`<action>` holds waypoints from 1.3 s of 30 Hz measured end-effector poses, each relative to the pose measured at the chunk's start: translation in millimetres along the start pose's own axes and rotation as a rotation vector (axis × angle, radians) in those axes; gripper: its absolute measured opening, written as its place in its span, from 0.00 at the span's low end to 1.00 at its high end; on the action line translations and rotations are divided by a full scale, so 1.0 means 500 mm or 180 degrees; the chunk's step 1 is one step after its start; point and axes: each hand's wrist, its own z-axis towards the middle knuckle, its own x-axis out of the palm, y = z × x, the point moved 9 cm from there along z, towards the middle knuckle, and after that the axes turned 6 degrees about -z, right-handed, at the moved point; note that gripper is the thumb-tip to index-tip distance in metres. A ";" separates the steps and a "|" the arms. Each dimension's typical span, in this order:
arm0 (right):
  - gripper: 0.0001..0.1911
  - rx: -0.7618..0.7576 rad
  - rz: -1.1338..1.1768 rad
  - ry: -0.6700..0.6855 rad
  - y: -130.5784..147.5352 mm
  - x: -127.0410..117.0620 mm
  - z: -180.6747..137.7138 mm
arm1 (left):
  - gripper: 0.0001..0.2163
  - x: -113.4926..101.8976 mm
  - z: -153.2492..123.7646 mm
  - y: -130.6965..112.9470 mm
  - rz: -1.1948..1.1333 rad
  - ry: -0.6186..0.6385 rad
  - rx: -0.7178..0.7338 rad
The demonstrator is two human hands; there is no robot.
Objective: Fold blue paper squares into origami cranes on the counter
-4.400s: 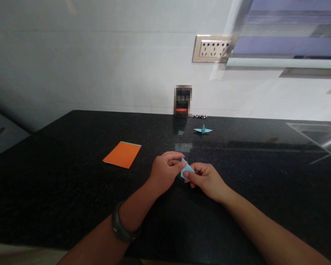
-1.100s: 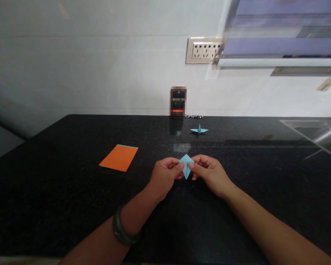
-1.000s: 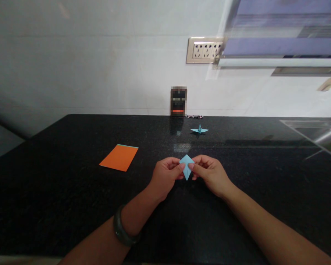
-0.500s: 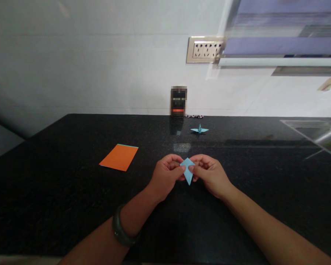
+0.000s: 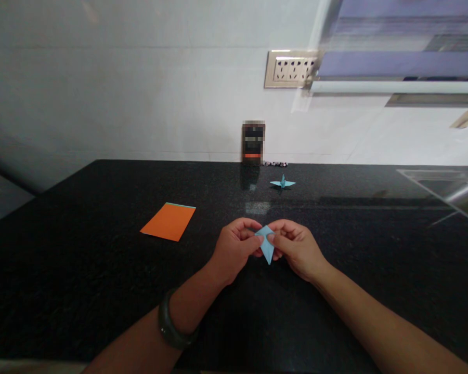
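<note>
The small folded light-blue paper kite shape (image 5: 266, 245) has dropped lower; left hand (image 5: 234, 248) and right hand (image 5: 296, 248) pinch it, where uneven pressure could skew the crease.

You are working with both forearms bare, no sleeves showing anywhere up to the lower edge of the view. Your left hand (image 5: 234, 248) and right hand (image 5: 298, 248) are wearing no gloves, and no rings are showing. You are wearing a dark, thick, rounded band (image 5: 170, 326) on your left wrist, catching a faint sheen along its curve. Your right wrist is carrying nothing.
</note>
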 end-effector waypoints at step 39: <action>0.05 -0.0539 -0.0760 0.0080 0.039 -0.005 -0.003 | 0.12 -0.008 0.002 0.031 -0.0088 -0.0009 -0.0493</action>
